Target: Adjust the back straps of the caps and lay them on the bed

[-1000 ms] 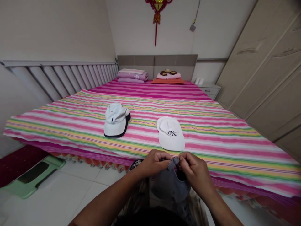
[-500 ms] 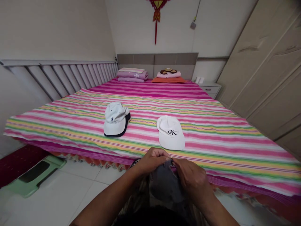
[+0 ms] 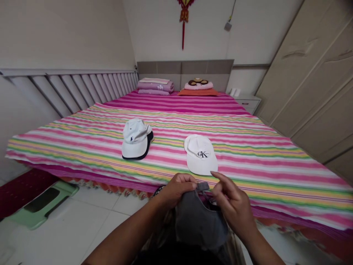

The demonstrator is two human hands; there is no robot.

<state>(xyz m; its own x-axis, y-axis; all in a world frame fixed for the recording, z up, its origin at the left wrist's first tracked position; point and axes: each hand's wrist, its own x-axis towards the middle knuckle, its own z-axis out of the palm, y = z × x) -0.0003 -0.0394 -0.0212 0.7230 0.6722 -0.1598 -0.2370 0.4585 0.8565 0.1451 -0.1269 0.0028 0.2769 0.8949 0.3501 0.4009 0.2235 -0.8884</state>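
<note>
A grey baseball cap hangs in front of me at the bed's near edge, its rear opening and strap turned up. My left hand is closed, pinching the cap by the strap, whose short end sticks out to the right. On the opening's other side is my right hand, index finger raised and straight, thumb and other fingers curled at the cap's edge. Just beyond lies a white cap with black "CK" letters. Further left, a pale cap with a small dark logo is stacked on a dark-brimmed cap.
The caps lie on a bed with a striped sheet. Folded bedding and a pink-and-orange pile sit by the headboard. A green stool stands at lower left; a nightstand stands at far right.
My right hand has moved from the strap to the right, its index finger lifting away. The strap end now shows free beside my left hand. The caps on the bed stay put.
</note>
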